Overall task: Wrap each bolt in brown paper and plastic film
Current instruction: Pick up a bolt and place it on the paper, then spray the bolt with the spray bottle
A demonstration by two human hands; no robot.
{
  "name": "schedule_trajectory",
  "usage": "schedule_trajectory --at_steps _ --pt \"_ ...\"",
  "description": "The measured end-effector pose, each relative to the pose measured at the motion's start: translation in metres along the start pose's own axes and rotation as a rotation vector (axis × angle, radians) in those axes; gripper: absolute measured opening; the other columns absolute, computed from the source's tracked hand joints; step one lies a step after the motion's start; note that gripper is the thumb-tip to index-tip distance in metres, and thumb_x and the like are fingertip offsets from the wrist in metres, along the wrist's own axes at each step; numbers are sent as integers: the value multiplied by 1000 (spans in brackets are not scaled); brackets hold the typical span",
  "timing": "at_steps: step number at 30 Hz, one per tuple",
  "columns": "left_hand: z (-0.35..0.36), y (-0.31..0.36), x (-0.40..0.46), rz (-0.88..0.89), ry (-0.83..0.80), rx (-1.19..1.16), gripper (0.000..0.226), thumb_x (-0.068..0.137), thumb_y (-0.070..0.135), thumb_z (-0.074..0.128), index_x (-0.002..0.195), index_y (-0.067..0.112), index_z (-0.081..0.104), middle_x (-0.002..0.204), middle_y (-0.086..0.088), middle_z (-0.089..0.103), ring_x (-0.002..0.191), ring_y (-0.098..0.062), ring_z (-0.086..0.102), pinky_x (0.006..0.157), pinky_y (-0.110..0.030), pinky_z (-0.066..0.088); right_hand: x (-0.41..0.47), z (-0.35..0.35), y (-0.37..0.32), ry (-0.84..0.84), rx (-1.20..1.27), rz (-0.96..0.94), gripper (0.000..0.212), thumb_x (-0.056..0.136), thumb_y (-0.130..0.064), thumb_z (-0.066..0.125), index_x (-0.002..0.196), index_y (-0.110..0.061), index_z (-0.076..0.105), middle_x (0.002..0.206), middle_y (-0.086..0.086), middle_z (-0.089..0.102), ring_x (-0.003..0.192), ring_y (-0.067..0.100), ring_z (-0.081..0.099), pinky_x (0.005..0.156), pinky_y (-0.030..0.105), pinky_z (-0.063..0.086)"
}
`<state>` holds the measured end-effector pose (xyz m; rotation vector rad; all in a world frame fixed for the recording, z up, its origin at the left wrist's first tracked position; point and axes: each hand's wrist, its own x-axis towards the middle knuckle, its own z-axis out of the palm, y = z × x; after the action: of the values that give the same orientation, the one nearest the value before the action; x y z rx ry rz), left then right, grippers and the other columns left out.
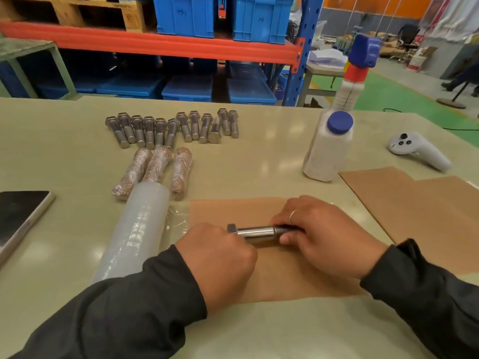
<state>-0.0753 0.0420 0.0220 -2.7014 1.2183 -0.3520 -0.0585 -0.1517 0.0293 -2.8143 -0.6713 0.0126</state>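
Even, bright overhead light fell on the glossy pale-green worktop, leaving soft square glare patches and faint shadows. Wide-angle distortion bent the edges, and the far background was soft.

A white bottle with a blue cap stands on the table, beyond the right hand. A white game controller lies further right of it. A dark phone lies flat well left of the left hand. Behind the table, a shelf rack with an orange beam holds blue crates and a wooden pallet.
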Motion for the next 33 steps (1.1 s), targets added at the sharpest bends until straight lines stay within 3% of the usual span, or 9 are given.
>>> schedule_trajectory --at_steps 9,11,15,18,20,24,28,31,33 --pt "6 -2 0 71 35 53 33 30 18 80 37 19 48 34 4 43 25 -14 38 43 -15 15 -6 11 9 -5 49 -6 35 90 -38 55 125 -36 56 108 -17 50 105 4 39 92 11 29" --pt "8 -2 0 81 30 57 32 30 19 80 37 20 49 35 4 44 26 -14 39 39 -15 16 0 -2 13 165 143 59 35 88 -40 55 122 -32 59 106 -17 47 106 2 40 90 5 25" --pt "9 -2 1 83 54 58 32 30 18 81 38 20 49 36 5 45 27 -14 40 36 -13 20 34 -39 37 704 168 316 40 88 -19 58 128 -19 50 118 2 40 117 20 40 102 25 30" --pt "12 -3 2 87 81 61 34 32 17 82 38 20 49 36 5 45 27 -14 40 35 -12 22 62 -68 53 960 191 475 56 82 -10 59 133 -12 36 128 13 33 120 26 35 103 26 27" --pt "13 -3 2 88 94 67 35 32 17 84 38 20 49 35 6 44 26 -14 40 34 -13 23 79 -84 66 1016 206 517 69 80 -13 63 139 -11 28 134 13 29 124 25 33 105 26 25" --pt "12 -4 3 84 96 73 37 28 21 84 37 19 49 35 5 45 26 -13 41 32 -13 23 107 -103 89 897 393 558 85 81 -24 69 146 -12 15 139 11 28 124 23 37 107 30 33" --pt "13 -4 3 85 97 66 36 29 22 84 38 19 49 35 5 45 27 -12 41 31 -13 25 116 -103 103 847 578 551 52 84 -21 64 129 -15 38 104 0 47 91 17 48 81 25 39" --pt "14 -5 3 86 90 70 36 31 23 85 38 20 50 35 5 46 27 -11 41 32 -12 24 112 -103 107 860 573 557 18 84 -18 59 96 -19 46 85 -2 47 74 13 45 76 28 39" --pt "13 -5 3 82 90 75 35 31 23 84 38 20 50 35 6 46 27 -11 41 32 -13 23 105 -109 103 884 582 517 13 84 -16 53 78 -21 44 72 -5 42 66 9 39 73 28 38"
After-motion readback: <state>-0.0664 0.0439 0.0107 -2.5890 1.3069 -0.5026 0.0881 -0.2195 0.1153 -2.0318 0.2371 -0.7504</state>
